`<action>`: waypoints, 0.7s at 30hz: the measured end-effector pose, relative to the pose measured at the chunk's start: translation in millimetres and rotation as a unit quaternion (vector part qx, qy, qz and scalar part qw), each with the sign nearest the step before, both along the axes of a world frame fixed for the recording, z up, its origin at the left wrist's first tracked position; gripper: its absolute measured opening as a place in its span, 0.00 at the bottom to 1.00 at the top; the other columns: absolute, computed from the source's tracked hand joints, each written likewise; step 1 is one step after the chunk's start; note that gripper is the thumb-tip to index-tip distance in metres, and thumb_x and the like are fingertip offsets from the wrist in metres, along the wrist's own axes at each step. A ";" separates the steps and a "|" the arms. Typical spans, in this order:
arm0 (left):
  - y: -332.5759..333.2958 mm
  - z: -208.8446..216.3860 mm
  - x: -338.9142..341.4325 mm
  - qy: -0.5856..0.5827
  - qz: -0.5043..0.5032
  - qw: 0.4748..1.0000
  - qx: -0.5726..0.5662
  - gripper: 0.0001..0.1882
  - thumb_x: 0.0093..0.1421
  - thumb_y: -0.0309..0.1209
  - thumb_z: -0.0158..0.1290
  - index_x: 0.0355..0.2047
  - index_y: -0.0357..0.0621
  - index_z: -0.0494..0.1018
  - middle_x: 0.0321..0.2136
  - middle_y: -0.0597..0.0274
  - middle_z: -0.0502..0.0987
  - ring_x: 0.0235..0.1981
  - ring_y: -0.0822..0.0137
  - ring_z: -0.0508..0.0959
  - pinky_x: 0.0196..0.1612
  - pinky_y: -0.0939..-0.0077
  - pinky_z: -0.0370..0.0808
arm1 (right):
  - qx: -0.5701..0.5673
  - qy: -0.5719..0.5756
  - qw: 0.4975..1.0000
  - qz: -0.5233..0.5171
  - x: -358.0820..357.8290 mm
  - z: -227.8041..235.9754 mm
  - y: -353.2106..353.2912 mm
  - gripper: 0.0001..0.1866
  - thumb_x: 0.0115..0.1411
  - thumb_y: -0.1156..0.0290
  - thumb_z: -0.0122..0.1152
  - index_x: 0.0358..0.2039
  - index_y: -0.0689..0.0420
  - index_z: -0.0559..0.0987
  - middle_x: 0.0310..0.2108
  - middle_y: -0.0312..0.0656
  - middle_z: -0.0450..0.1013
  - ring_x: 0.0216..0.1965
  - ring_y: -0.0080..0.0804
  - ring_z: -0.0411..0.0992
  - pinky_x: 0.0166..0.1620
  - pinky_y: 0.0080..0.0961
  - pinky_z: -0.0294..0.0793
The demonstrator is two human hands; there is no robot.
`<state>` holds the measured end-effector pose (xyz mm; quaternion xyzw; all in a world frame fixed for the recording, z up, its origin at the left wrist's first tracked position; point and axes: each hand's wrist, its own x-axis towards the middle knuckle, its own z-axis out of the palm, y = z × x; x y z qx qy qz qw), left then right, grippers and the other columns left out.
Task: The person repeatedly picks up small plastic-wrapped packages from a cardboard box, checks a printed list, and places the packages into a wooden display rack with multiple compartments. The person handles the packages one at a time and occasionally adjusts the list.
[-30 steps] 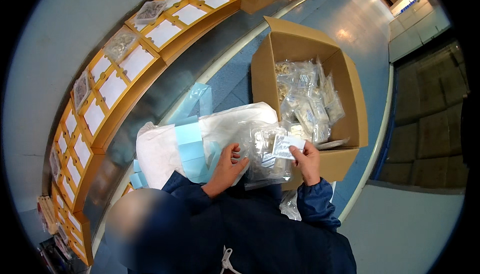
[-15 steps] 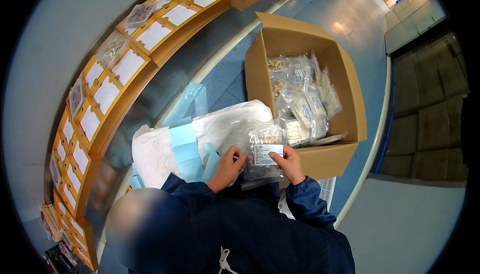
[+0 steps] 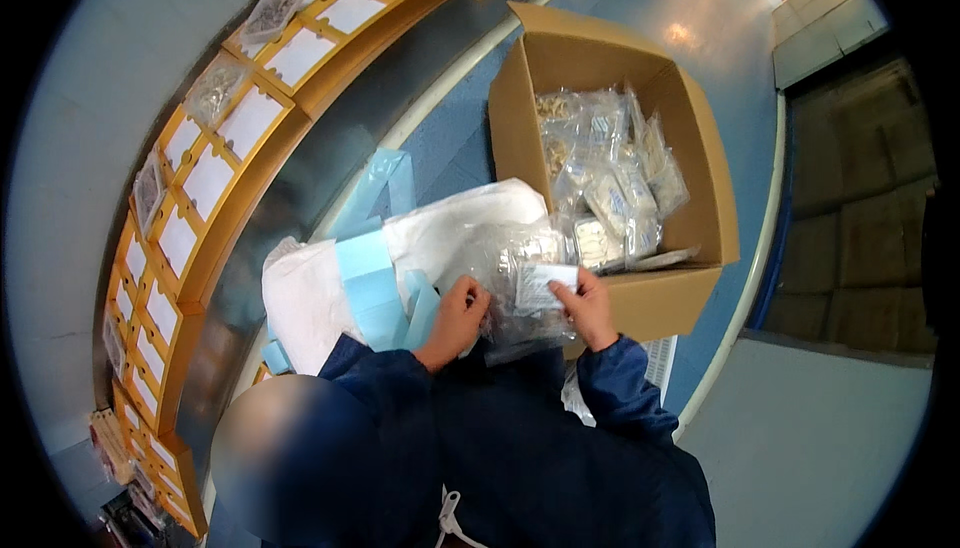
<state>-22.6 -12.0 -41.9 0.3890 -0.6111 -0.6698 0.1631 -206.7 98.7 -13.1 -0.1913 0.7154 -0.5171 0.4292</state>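
In front of my body lies a clear plastic bag [image 3: 515,333] with pale pieces inside. My right hand [image 3: 594,310] pinches a small white printed label [image 3: 540,288] over it, thumb on top. At the bag's left edge my left hand [image 3: 456,318] is closed, fingers curled on the plastic; the fingertips are partly hidden. Just beyond stands an open cardboard box [image 3: 665,303], holding several clear packs [image 3: 605,193] of pale pieces. Under and left of the bag is a white wrapped bundle [image 3: 305,293] with a light blue band [image 3: 368,273] around it.
Along the left wall runs a curved-looking row of orange compartment trays [image 3: 300,98] with white cards. Several clear plastic boxes [image 3: 215,93] sit on them. A loose light blue strip [image 3: 392,183] stands behind the bundle. Dark stacked cartons [image 3: 850,238] are at the right.
The label in my right hand has tilted and shifted slightly right, its surface now catching the light. My right hand has moved a little up and right; the left has barely moved.
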 end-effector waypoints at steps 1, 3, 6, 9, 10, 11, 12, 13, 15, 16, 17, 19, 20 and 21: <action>-0.2 -4.8 1.2 -0.008 0.008 1.000 0.011 0.08 0.60 0.29 0.47 0.27 0.39 0.61 0.18 0.60 0.69 0.18 0.71 0.72 0.22 0.77 0.68 | -0.013 -0.024 1.000 -0.014 -6.7 2.4 2.3 0.07 0.55 0.73 0.59 0.35 0.60 0.76 0.24 0.31 0.72 0.20 0.14 0.64 0.21 0.12 0.64; -1.7 -7.1 1.8 -0.018 0.016 0.999 0.035 0.09 0.60 0.29 0.47 0.27 0.39 0.61 0.17 0.60 0.69 0.18 0.71 0.72 0.22 0.76 0.68 | -0.045 -0.056 0.996 -0.044 -15.3 12.2 5.1 0.06 0.56 0.73 0.59 0.34 0.60 0.75 0.23 0.32 0.72 0.19 0.13 0.63 0.19 0.12 0.61; -1.5 -10.4 2.9 -0.004 0.018 0.999 0.045 0.09 0.60 0.29 0.47 0.26 0.39 0.61 0.18 0.61 0.69 0.19 0.71 0.73 0.22 0.77 0.68 | -0.065 -0.064 0.992 -0.091 -18.2 20.0 6.7 0.06 0.56 0.73 0.58 0.34 0.60 0.75 0.22 0.32 0.71 0.18 0.13 0.63 0.19 0.11 0.60; 0.4 -19.0 3.4 0.022 0.029 0.997 0.064 0.09 0.60 0.29 0.48 0.26 0.39 0.61 0.18 0.62 0.68 0.18 0.72 0.72 0.22 0.78 0.68 | -0.089 -0.031 0.993 -0.078 -24.3 19.4 11.8 0.07 0.56 0.73 0.58 0.35 0.60 0.75 0.24 0.32 0.72 0.19 0.13 0.63 0.20 0.11 0.61; -0.4 -16.8 2.2 0.015 0.027 0.998 0.063 0.09 0.60 0.29 0.48 0.26 0.40 0.61 0.18 0.62 0.68 0.18 0.72 0.72 0.22 0.78 0.67 | -0.094 -0.027 0.992 -0.084 -24.9 20.2 12.5 0.07 0.56 0.73 0.58 0.35 0.60 0.75 0.24 0.32 0.72 0.19 0.13 0.63 0.20 0.11 0.61; -1.5 -13.6 1.0 0.008 0.026 0.998 0.061 0.09 0.60 0.29 0.48 0.26 0.40 0.61 0.18 0.63 0.68 0.18 0.72 0.71 0.22 0.78 0.67 | -0.099 -0.024 0.991 -0.090 -25.3 21.2 13.2 0.07 0.56 0.73 0.59 0.35 0.60 0.75 0.24 0.32 0.72 0.19 0.13 0.63 0.20 0.11 0.61; -1.8 -11.5 0.1 0.002 0.024 0.998 0.060 0.09 0.60 0.29 0.48 0.26 0.40 0.61 0.18 0.63 0.68 0.18 0.73 0.71 0.22 0.79 0.67 | -0.098 -0.021 0.991 -0.091 -25.6 22.8 14.0 0.07 0.56 0.72 0.58 0.35 0.60 0.75 0.24 0.32 0.72 0.19 0.13 0.63 0.21 0.11 0.61; -2.0 -11.2 0.2 0.007 0.026 0.997 0.073 0.09 0.60 0.29 0.48 0.26 0.40 0.61 0.18 0.63 0.68 0.18 0.73 0.71 0.22 0.79 0.67 | -0.098 -0.019 0.991 -0.091 -25.8 24.8 13.6 0.07 0.57 0.72 0.58 0.34 0.60 0.75 0.24 0.32 0.72 0.19 0.13 0.63 0.21 0.12 0.61; -2.3 -10.8 0.5 0.020 0.030 0.994 0.099 0.09 0.60 0.29 0.49 0.26 0.40 0.61 0.19 0.64 0.67 0.18 0.74 0.70 0.22 0.79 0.66 | -0.099 -0.012 0.990 -0.097 -26.3 26.8 13.7 0.07 0.57 0.72 0.58 0.34 0.60 0.75 0.24 0.32 0.72 0.19 0.13 0.63 0.21 0.12 0.61; -3.0 -10.4 0.6 0.028 0.030 0.994 0.106 0.09 0.60 0.29 0.48 0.26 0.41 0.61 0.19 0.64 0.67 0.19 0.74 0.70 0.22 0.79 0.66 | -0.101 -0.007 0.989 -0.104 -27.2 27.5 13.8 0.07 0.57 0.72 0.58 0.34 0.60 0.75 0.24 0.32 0.72 0.19 0.13 0.63 0.21 0.12 0.61; -3.8 -10.0 0.7 0.036 0.030 0.993 0.112 0.09 0.60 0.29 0.48 0.26 0.41 0.61 0.19 0.65 0.67 0.19 0.74 0.70 0.22 0.80 0.66 | -0.103 -0.003 0.989 -0.110 -28.2 28.1 14.0 0.07 0.57 0.72 0.58 0.34 0.60 0.75 0.24 0.32 0.72 0.19 0.13 0.63 0.21 0.12 0.61; -4.8 -11.4 0.7 0.043 0.027 0.992 0.118 0.09 0.60 0.29 0.48 0.26 0.41 0.61 0.19 0.65 0.67 0.20 0.75 0.70 0.23 0.80 0.66 | -0.114 -0.017 0.988 -0.099 -33.0 28.4 16.3 0.07 0.56 0.72 0.58 0.36 0.59 0.75 0.26 0.33 0.73 0.21 0.14 0.65 0.21 0.12 0.62; -4.9 -14.6 0.7 0.042 0.025 0.992 0.118 0.09 0.60 0.29 0.48 0.26 0.41 0.61 0.19 0.65 0.67 0.20 0.75 0.70 0.23 0.80 0.66 | -0.119 -0.025 0.988 -0.093 -34.5 28.6 16.7 0.08 0.56 0.73 0.58 0.36 0.59 0.75 0.27 0.33 0.74 0.22 0.14 0.66 0.21 0.12 0.62; -4.7 -16.4 0.8 0.041 0.022 0.992 0.117 0.09 0.60 0.29 0.48 0.27 0.41 0.61 0.19 0.65 0.67 0.20 0.75 0.70 0.23 0.80 0.66 | -0.100 -0.025 0.992 -0.077 -33.4 28.8 16.7 0.07 0.56 0.72 0.58 0.36 0.59 0.75 0.26 0.32 0.73 0.21 0.13 0.65 0.21 0.11 0.61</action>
